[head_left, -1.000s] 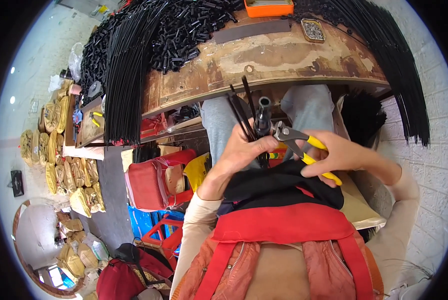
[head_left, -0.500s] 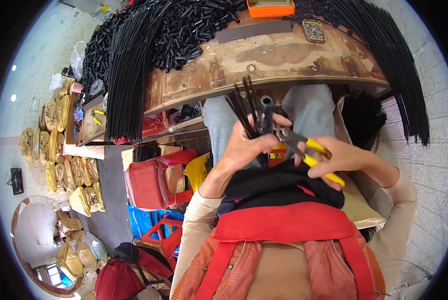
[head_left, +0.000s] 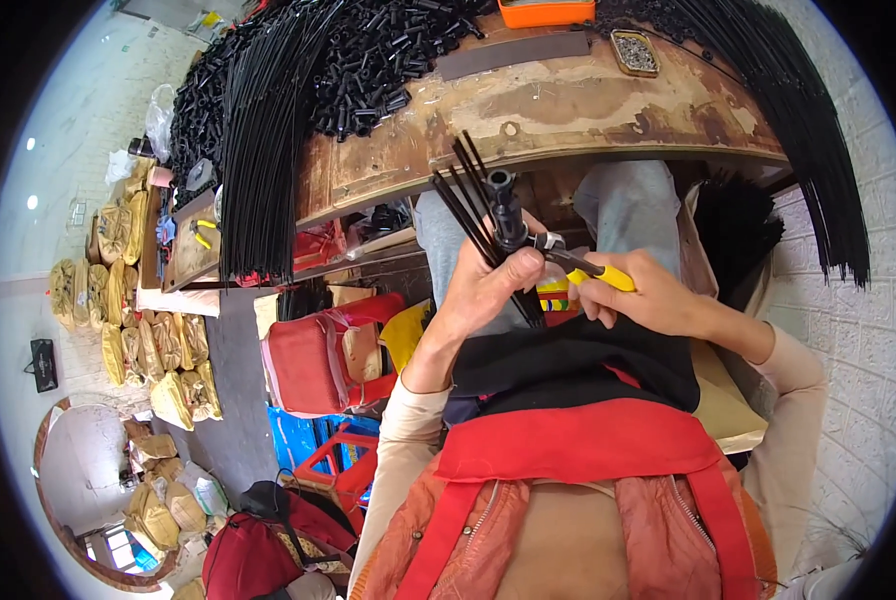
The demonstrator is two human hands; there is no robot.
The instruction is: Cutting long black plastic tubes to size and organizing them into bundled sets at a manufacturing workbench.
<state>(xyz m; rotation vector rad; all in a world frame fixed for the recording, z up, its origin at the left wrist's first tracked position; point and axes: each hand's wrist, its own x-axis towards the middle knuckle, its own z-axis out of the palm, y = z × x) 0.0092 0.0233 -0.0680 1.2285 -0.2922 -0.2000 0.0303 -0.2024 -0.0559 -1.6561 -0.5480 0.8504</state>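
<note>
My left hand (head_left: 490,285) is closed around several thin black rods (head_left: 466,212) and a dark tubular part (head_left: 509,220) with a round opening at its top. The rods fan up toward the table edge, and their lower ends come out below the hand. In my right hand (head_left: 648,292) are pliers with yellow handles (head_left: 616,278), the fingers wrapped round them. The pliers' metal jaws (head_left: 550,242) meet the side of the tubular part. Whether they grip a small piece there I cannot tell.
The worn wooden table (head_left: 568,105) carries a heap of black tubular parts (head_left: 378,75), bundles of long black rods (head_left: 260,160), an orange tray (head_left: 546,12) and a small tin of metal bits (head_left: 635,52). A red padded chair (head_left: 308,365) stands at left; a white brick wall (head_left: 838,340) bounds the right.
The pliers have swung from a downward slant with spread handles to the side of the tubular part, handles now closed together. My left hand and the tubular part have shifted slightly left.
</note>
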